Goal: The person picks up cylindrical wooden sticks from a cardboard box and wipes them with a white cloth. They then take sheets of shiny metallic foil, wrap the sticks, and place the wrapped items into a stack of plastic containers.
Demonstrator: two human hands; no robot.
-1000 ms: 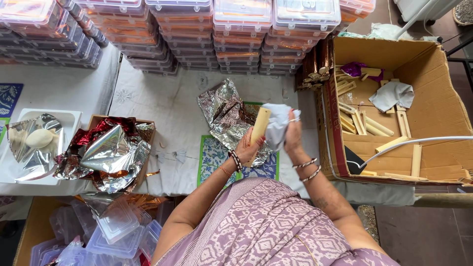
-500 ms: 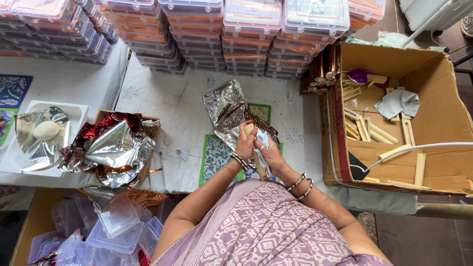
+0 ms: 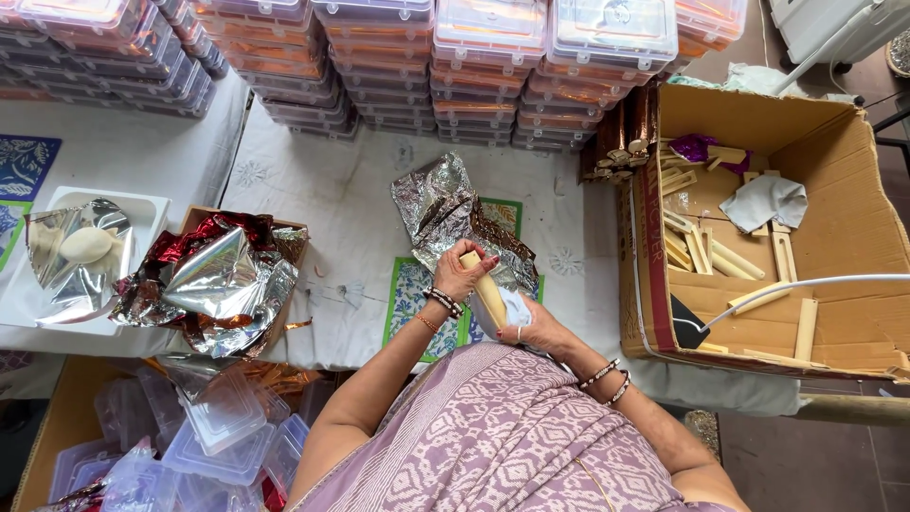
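1. A pale wooden stick (image 3: 486,289) is held upright and slightly tilted in the left hand (image 3: 462,276), whose fingers are closed around its upper end.
2. The lower end of the stick is wrapped in a white cloth (image 3: 512,308), which is gripped by the right hand (image 3: 533,332) just below the left.
3. Both hands are seen over a blue patterned mat (image 3: 414,303) on the white-covered surface (image 3: 332,204), close to the person's body.
4. A crumpled sheet of silver foil (image 3: 441,204) lies on the surface just behind the hands, partly over the mat.
5. An open cardboard box (image 3: 848,204) stands at the right; many similar wooden sticks (image 3: 725,256), a grey cloth (image 3: 768,199) and a scrap of purple foil (image 3: 694,145) are contained in it.
6. A white tube (image 3: 815,282) is laid across the front of the box.
7. A smaller box (image 3: 289,237) at the left is filled with red and silver foil sheets (image 3: 213,280).
8. A white tray (image 3: 152,213) further left holds foil and a pale rounded lump (image 3: 85,244).
9. Stacks of clear lidded plastic boxes (image 3: 474,57) line the far edge of the surface.
10. Empty clear plastic containers (image 3: 223,436) are piled below the near edge, at the lower left.
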